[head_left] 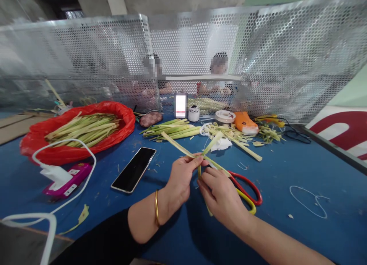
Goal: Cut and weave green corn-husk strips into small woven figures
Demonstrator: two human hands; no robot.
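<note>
My left hand (179, 179), with a gold bangle at its wrist, pinches several crossed pale green leaf strips (213, 143) between thumb and fingers. The strips cross at the fingertips and stick out to several sides. My right hand (222, 192) is closed just to the right, its fingers curled on a strip that hangs down below the crossing. Beyond the right hand's knuckles are scissors with one red and one yellow handle (255, 190). Their blades are mostly hidden behind my right hand, and whether it touches them I cannot tell.
A red plastic bag (126, 121) of leaf strips stands left. A phone (134, 169), a purple power strip (71, 179) and a white cable lie nearer. Behind the hands are leaf bundles (172, 129), a jar (194, 113) and a tape roll (225, 117). A perforated metal screen (195, 39) closes the back.
</note>
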